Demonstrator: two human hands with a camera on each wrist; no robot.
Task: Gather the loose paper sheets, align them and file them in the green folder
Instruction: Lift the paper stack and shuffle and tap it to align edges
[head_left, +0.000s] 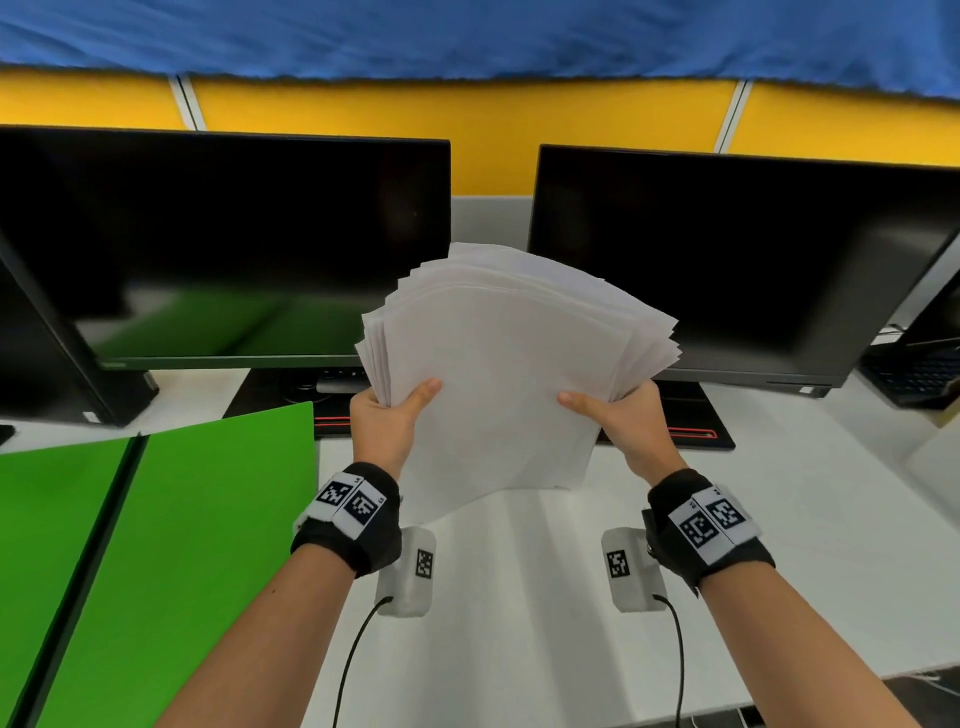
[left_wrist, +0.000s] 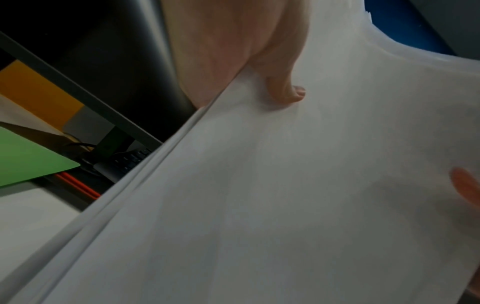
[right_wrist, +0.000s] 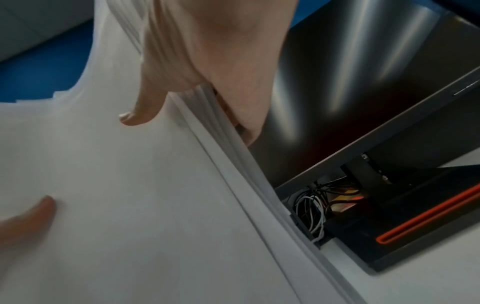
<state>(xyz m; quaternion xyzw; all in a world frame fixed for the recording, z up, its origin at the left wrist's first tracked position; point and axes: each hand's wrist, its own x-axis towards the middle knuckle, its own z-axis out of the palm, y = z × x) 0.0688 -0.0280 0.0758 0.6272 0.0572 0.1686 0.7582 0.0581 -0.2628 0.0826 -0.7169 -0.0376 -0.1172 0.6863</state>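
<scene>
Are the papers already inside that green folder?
No, both hands, left hand and right hand, hold the papers upright over the desk, while the green folder lies open to the left with no sheets on it.

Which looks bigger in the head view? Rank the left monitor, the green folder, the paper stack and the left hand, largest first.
1. left monitor
2. green folder, cut off by the frame edge
3. paper stack, held up nearer the camera, so its rank is unsure
4. left hand
</scene>
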